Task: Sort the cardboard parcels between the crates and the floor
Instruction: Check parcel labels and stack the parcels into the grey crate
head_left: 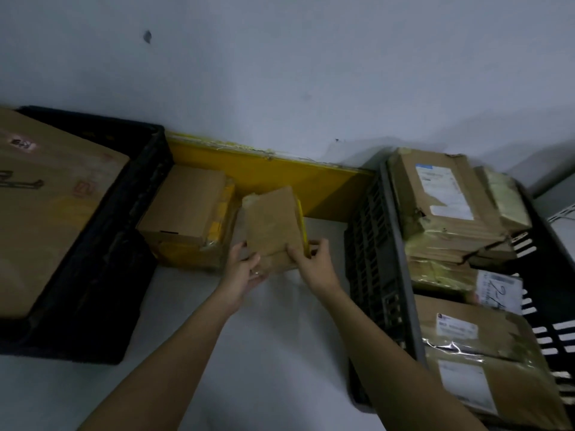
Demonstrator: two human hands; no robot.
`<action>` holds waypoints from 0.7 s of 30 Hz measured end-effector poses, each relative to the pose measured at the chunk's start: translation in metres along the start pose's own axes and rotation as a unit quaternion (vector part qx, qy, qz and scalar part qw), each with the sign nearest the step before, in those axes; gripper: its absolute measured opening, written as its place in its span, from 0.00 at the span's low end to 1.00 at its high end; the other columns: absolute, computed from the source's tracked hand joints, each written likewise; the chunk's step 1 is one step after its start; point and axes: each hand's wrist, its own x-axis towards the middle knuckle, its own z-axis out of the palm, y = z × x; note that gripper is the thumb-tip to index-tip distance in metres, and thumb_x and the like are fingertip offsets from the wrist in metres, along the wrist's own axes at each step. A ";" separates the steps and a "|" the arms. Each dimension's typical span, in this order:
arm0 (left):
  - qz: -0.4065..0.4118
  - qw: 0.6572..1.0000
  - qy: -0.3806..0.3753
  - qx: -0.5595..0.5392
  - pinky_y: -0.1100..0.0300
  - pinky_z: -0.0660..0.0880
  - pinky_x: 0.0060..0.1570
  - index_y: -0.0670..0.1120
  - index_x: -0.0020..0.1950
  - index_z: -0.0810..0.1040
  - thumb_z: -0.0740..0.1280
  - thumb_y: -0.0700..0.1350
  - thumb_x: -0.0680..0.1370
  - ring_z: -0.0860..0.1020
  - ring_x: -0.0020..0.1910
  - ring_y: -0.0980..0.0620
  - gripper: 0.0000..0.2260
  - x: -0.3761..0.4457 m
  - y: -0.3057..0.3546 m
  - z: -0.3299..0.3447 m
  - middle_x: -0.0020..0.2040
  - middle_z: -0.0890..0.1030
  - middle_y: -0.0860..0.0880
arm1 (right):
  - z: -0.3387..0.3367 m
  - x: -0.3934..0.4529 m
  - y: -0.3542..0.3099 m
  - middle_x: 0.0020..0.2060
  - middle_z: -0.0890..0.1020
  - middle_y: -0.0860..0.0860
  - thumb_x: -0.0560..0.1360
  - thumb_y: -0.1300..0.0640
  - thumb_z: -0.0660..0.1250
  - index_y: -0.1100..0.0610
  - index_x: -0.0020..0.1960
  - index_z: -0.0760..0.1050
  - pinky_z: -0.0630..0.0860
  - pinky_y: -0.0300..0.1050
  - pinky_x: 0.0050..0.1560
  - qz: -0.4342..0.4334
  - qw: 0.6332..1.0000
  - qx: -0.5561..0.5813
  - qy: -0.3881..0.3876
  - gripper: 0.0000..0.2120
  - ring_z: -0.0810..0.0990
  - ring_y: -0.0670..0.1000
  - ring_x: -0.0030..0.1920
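Observation:
A small brown cardboard parcel [272, 227] with a yellow edge is held over the pale floor between two crates. My left hand [245, 269] grips its near left corner from below. My right hand [314, 258] grips its near right edge, thumb on top. A taped cardboard box [189, 206] sits on the floor just left of it, against the wall. The black crate on the left [124, 213] holds a large flat carton [46, 206]. The dark crate on the right [379, 275] is packed with several labelled parcels [441, 194].
A yellow skirting strip [295, 178] runs along the foot of the grey wall behind the parcels. Bare floor [264, 353] lies between the two crates under my forearms. A white object shows at the far right edge [563, 216].

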 end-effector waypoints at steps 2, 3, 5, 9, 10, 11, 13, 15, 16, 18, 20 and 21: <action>0.016 0.998 -0.012 -0.058 0.44 0.76 0.58 0.47 0.74 0.64 0.61 0.35 0.83 0.77 0.61 0.40 0.21 -0.018 0.012 0.004 0.62 0.75 0.45 | -0.012 -0.016 -0.014 0.60 0.74 0.49 0.72 0.36 0.71 0.48 0.65 0.63 0.76 0.46 0.56 -0.036 0.998 0.055 -0.009 0.30 0.76 0.50 0.58; 0.027 0.997 -0.020 -0.073 0.44 0.76 0.58 0.47 0.75 0.63 0.60 0.35 0.83 0.77 0.60 0.40 0.22 -0.029 0.016 0.006 0.61 0.76 0.45 | -0.019 -0.024 -0.019 0.61 0.74 0.48 0.73 0.38 0.71 0.49 0.67 0.63 0.75 0.43 0.56 -0.056 0.995 0.080 -0.016 0.31 0.76 0.49 0.59; 0.051 0.994 -0.037 -0.088 0.43 0.76 0.59 0.46 0.76 0.63 0.60 0.35 0.83 0.79 0.58 0.42 0.22 -0.050 0.022 0.012 0.59 0.78 0.46 | -0.030 -0.039 -0.026 0.63 0.73 0.47 0.72 0.39 0.73 0.49 0.69 0.61 0.76 0.43 0.57 -0.092 0.990 0.108 -0.020 0.33 0.76 0.48 0.61; 0.091 0.996 0.004 0.021 0.44 0.75 0.61 0.48 0.74 0.66 0.64 0.38 0.82 0.77 0.61 0.45 0.21 -0.094 0.026 0.026 0.65 0.75 0.46 | -0.054 -0.069 -0.033 0.62 0.72 0.48 0.66 0.36 0.75 0.43 0.65 0.62 0.77 0.51 0.63 -0.138 0.984 0.108 0.004 0.35 0.75 0.48 0.61; 0.111 0.991 0.031 0.072 0.46 0.74 0.62 0.49 0.74 0.66 0.65 0.39 0.81 0.75 0.63 0.46 0.22 -0.103 0.026 0.030 0.67 0.73 0.46 | -0.061 -0.077 -0.034 0.62 0.71 0.47 0.66 0.37 0.76 0.45 0.67 0.62 0.76 0.50 0.64 -0.154 0.984 0.093 0.013 0.36 0.74 0.47 0.61; 0.137 0.984 0.053 0.104 0.48 0.73 0.62 0.49 0.74 0.67 0.66 0.40 0.81 0.74 0.64 0.47 0.22 -0.113 0.027 0.035 0.67 0.73 0.46 | -0.069 -0.085 -0.035 0.61 0.69 0.46 0.67 0.39 0.76 0.47 0.69 0.63 0.74 0.49 0.65 -0.170 0.982 0.076 0.023 0.38 0.72 0.47 0.62; 0.188 0.975 0.065 0.101 0.52 0.74 0.59 0.48 0.72 0.70 0.67 0.40 0.81 0.74 0.63 0.48 0.20 -0.133 0.028 0.045 0.65 0.74 0.46 | -0.082 -0.099 -0.033 0.61 0.67 0.46 0.69 0.41 0.76 0.52 0.73 0.62 0.71 0.49 0.67 -0.200 0.978 0.045 0.046 0.40 0.70 0.49 0.64; 0.215 0.972 0.047 0.080 0.51 0.76 0.60 0.49 0.70 0.72 0.67 0.42 0.81 0.76 0.62 0.50 0.17 -0.157 0.029 0.058 0.62 0.76 0.47 | -0.090 -0.115 -0.030 0.63 0.66 0.47 0.69 0.41 0.76 0.53 0.75 0.60 0.70 0.49 0.68 -0.236 0.970 0.025 0.057 0.42 0.69 0.50 0.66; 0.219 0.972 0.036 0.073 0.49 0.76 0.60 0.50 0.70 0.72 0.67 0.43 0.81 0.77 0.61 0.51 0.17 -0.169 0.029 0.066 0.62 0.76 0.48 | -0.093 -0.122 -0.028 0.64 0.66 0.48 0.68 0.41 0.76 0.53 0.75 0.60 0.69 0.48 0.68 -0.254 0.965 0.014 0.058 0.43 0.68 0.50 0.67; 0.217 0.974 0.019 0.056 0.50 0.78 0.57 0.49 0.69 0.73 0.67 0.45 0.81 0.78 0.59 0.54 0.17 -0.189 0.027 0.077 0.62 0.79 0.49 | -0.098 -0.137 -0.026 0.65 0.66 0.49 0.67 0.40 0.77 0.53 0.75 0.60 0.70 0.48 0.66 -0.289 0.955 -0.011 0.063 0.45 0.67 0.50 0.67; 0.215 0.976 0.000 0.040 0.53 0.79 0.51 0.49 0.64 0.78 0.67 0.46 0.81 0.81 0.57 0.53 0.12 -0.205 0.024 0.085 0.60 0.82 0.49 | -0.105 -0.149 -0.025 0.67 0.66 0.48 0.66 0.39 0.77 0.52 0.75 0.60 0.70 0.49 0.66 -0.327 0.942 -0.031 0.070 0.45 0.66 0.49 0.67; 0.214 0.976 -0.010 0.036 0.53 0.79 0.50 0.49 0.62 0.79 0.67 0.47 0.81 0.81 0.58 0.52 0.11 -0.210 0.022 0.086 0.60 0.83 0.49 | -0.109 -0.153 -0.024 0.67 0.67 0.48 0.66 0.39 0.77 0.51 0.74 0.61 0.71 0.49 0.66 -0.358 0.930 -0.045 0.073 0.44 0.66 0.49 0.66</action>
